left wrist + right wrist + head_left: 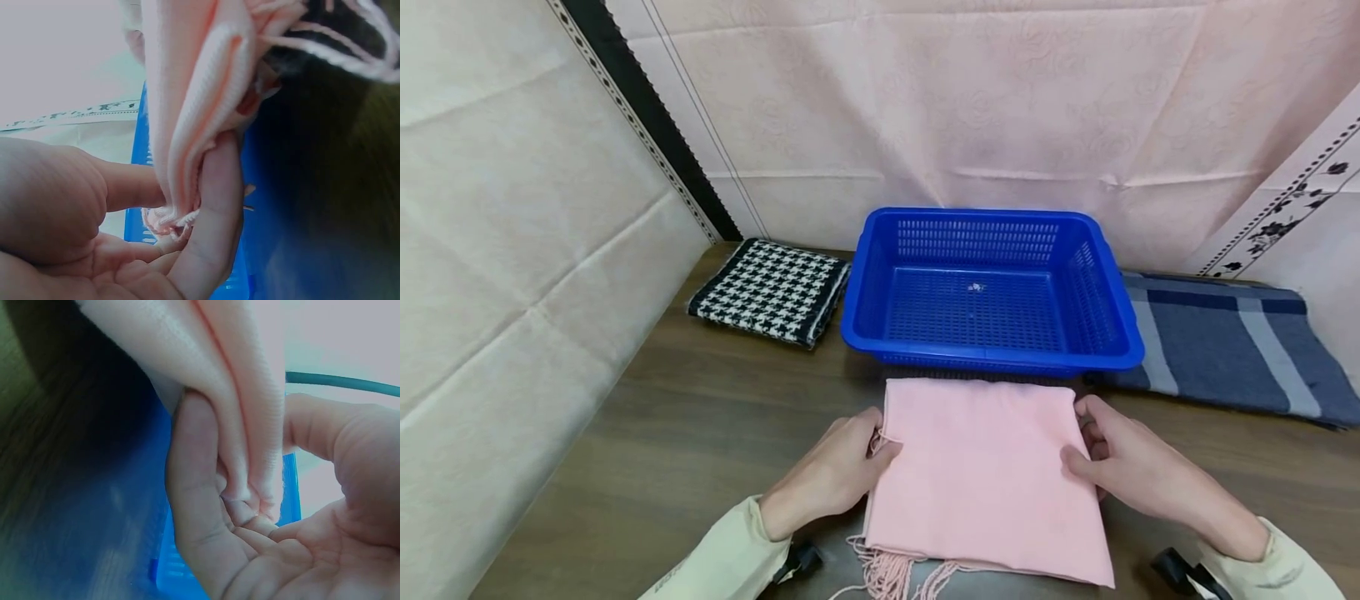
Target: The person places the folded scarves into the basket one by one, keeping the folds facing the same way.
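Observation:
A folded pink scarf (pixel 981 475) with fringe at its lower left is held up in front of the blue basket. My left hand (pixel 842 467) pinches its left edge, thumb on the near face and fingers behind. On the opposite edge my right hand (pixel 1131 462) grips in the same way. Layered folds of the scarf (pixel 194 112) run between thumb and fingers in the left wrist view, with loose fringe strands at the upper right. In the right wrist view, the scarf's folds (pixel 231 406) lie between the thumb and the curled fingers.
Behind the scarf stands a blue plastic basket (pixel 985 358), nothing but a small white spot on its floor. A folded black-and-white houndstooth cloth (pixel 771 290) lies left of it. To its right is a folded blue-grey striped cloth (pixel 1232 350). Pale draped fabric (pixel 1000 100) rises behind the wooden table (pixel 647 467).

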The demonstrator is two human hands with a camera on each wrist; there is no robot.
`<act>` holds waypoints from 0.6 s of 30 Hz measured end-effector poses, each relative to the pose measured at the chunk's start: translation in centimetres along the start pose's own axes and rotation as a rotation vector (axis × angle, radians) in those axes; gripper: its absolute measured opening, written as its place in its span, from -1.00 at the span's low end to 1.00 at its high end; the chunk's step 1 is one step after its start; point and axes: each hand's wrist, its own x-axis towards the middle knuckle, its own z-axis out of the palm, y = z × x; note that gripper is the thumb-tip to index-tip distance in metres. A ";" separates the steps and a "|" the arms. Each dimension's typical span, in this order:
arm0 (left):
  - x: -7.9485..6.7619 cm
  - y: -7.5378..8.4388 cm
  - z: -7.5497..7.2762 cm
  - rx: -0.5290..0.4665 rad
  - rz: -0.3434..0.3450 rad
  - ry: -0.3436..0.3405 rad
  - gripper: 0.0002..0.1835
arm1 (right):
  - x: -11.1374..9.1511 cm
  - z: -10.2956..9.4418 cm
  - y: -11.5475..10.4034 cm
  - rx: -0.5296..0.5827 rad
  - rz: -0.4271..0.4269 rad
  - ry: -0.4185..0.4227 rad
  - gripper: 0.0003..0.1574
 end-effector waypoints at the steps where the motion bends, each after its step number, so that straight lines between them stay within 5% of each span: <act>1: 0.0 0.0 -0.1 0.000 0.001 0.000 -0.84 | 0.0 0.0 -0.1 -0.002 0.002 -0.001 -0.46; 18: -0.5 0.8 -1.9 -0.010 0.013 -0.064 -0.81 | -0.6 -0.4 -0.9 0.019 -0.004 -0.009 -0.48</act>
